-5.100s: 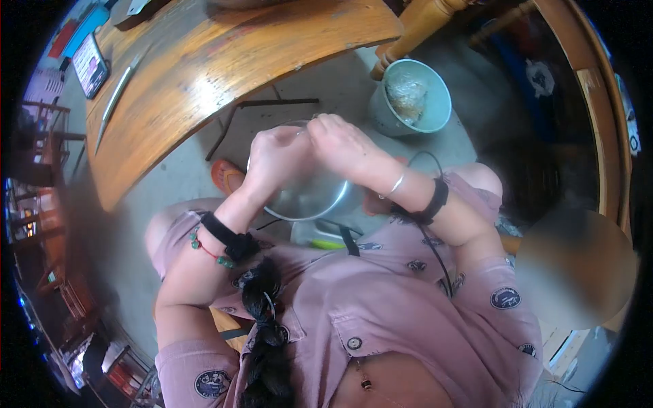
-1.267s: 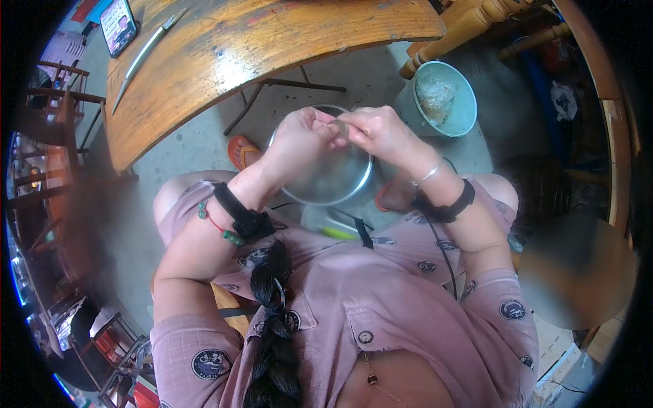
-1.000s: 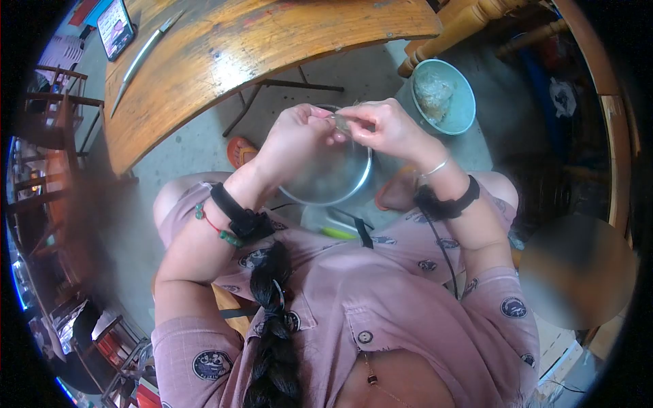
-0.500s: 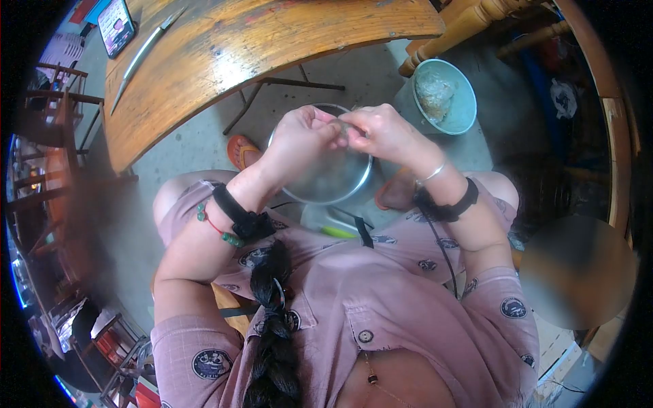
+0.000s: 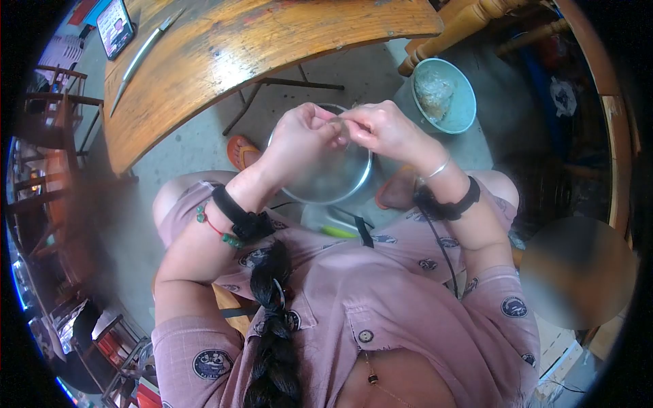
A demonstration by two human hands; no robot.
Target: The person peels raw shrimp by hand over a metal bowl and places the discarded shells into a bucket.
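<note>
Over a round metal basin (image 5: pixel 333 187) between my knees, my two hands meet at the fingertips. My left hand (image 5: pixel 306 136) is closed, its thumb and fingers pinched around a small greyish thing (image 5: pixel 338 122) whose kind I cannot make out. Pressed against the same spot, my right hand (image 5: pixel 381 129) is closed too, thumb and forefinger pinched together. Fingers cover most of what they grip. The basin's inside looks hazy and blurred, so its contents do not show clearly.
Ahead is a wooden table (image 5: pixel 272 41) bearing a phone (image 5: pixel 114 28) and a long slim pointed tool (image 5: pixel 144 58). To the right stands a pale blue bucket (image 5: pixel 462 102) with a plastic bag (image 5: pixel 434 95) inside. A clear container (image 5: pixel 320 216) sits close to my lap.
My right fingers shift very slightly at the pinch, and a bit more of the small greyish thing shows between the hands. Everything else stays put.
</note>
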